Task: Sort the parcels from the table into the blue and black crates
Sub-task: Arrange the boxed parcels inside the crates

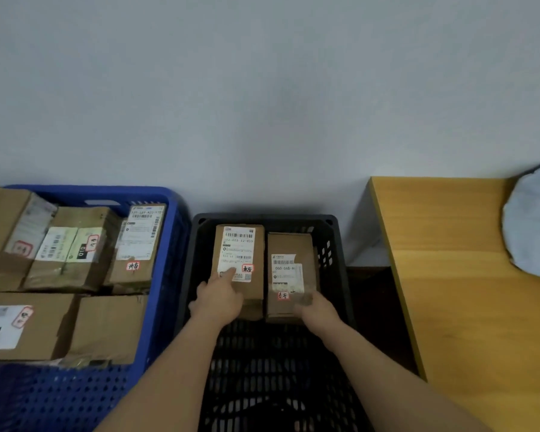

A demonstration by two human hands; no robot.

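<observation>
Two brown cardboard parcels lie side by side at the far end of the black crate (pixel 340 275). My left hand (pixel 217 299) rests on the left parcel (pixel 247 247), its forefinger stretched over the white label. My right hand (pixel 315 308) touches the near end of the right parcel (pixel 289 244); whether its fingers curl round the edge is unclear. The blue crate (pixel 166 275) on the left holds several labelled cardboard parcels (pixel 85 244).
A yellow wooden table (pixel 465 307) stands on the right, its edge close to the black crate. A pale grey-blue soft parcel (pixel 533 222) lies at the table's far right. A plain grey wall runs behind everything.
</observation>
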